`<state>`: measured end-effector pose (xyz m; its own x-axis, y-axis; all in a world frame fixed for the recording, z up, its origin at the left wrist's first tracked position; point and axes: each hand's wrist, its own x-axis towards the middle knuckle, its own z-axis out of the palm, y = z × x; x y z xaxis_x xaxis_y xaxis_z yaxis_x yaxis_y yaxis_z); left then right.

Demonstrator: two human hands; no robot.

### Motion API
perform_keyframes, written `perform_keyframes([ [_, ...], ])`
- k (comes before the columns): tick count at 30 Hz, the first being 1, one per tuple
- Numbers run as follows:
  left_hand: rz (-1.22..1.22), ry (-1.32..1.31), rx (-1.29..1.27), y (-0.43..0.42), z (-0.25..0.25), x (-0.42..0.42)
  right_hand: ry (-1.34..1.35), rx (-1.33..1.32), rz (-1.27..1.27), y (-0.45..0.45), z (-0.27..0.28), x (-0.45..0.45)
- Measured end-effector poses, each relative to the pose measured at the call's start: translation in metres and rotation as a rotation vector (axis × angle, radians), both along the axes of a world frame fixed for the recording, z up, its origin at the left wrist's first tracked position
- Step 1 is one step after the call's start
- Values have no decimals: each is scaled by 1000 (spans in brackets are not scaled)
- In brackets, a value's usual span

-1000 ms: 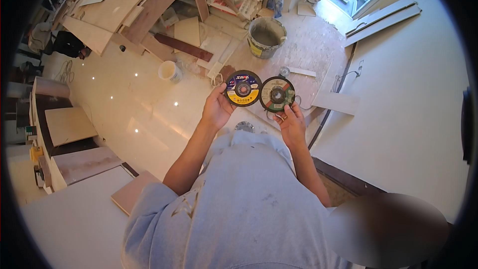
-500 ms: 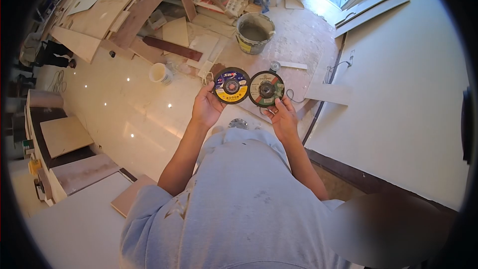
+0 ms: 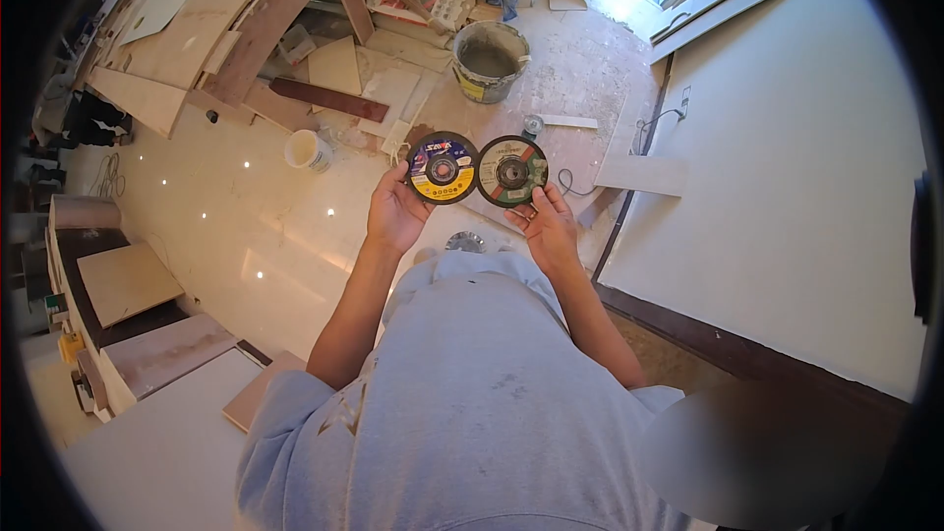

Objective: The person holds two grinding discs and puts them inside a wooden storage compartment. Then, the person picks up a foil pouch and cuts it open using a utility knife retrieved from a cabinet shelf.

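My left hand (image 3: 397, 213) pinches the lower left edge of a round disc (image 3: 442, 168) with a purple and yellow label. In my right hand (image 3: 551, 226) is a second round disc (image 3: 512, 171), its label beige, red and green, gripped at the lower right edge. Both discs are held face up side by side, their rims touching or nearly so. Each has a hub at its centre. Below them, near my feet, a round metallic object (image 3: 465, 242) lies on the floor.
A mortar-stained bucket (image 3: 491, 63) stands beyond the discs, with a small white bucket (image 3: 308, 150) to its left. Wooden boards (image 3: 236, 34) lie at the upper left, near another person's legs (image 3: 96, 121). Planks (image 3: 723, 12) rest at the upper right. A cable (image 3: 639, 123) hangs by the wall.
The view has shifted, so both hands and the discs appear further left. The discs stay side by side in the same hands, with little change in grip.
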<state>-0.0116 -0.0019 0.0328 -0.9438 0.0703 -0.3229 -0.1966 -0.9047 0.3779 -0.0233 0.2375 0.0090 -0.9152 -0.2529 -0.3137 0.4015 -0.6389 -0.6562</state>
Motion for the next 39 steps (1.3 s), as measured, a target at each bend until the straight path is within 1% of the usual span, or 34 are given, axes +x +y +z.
perform_keyframes([
  [11, 4, -12, -9, 1, 1, -1, -2, -6, -14, -3, 6, -1],
  [23, -19, 32, 7, 0, 0, -1, 26, -27, 3, -2, 2, -1],
  [32, -14, 0, -5, 1, -1, -3, 24, -6, -6, -4, 9, 0],
  [39, -25, 25, -3, 4, 8, -2, 26, -16, -3, -3, 7, -1],
])
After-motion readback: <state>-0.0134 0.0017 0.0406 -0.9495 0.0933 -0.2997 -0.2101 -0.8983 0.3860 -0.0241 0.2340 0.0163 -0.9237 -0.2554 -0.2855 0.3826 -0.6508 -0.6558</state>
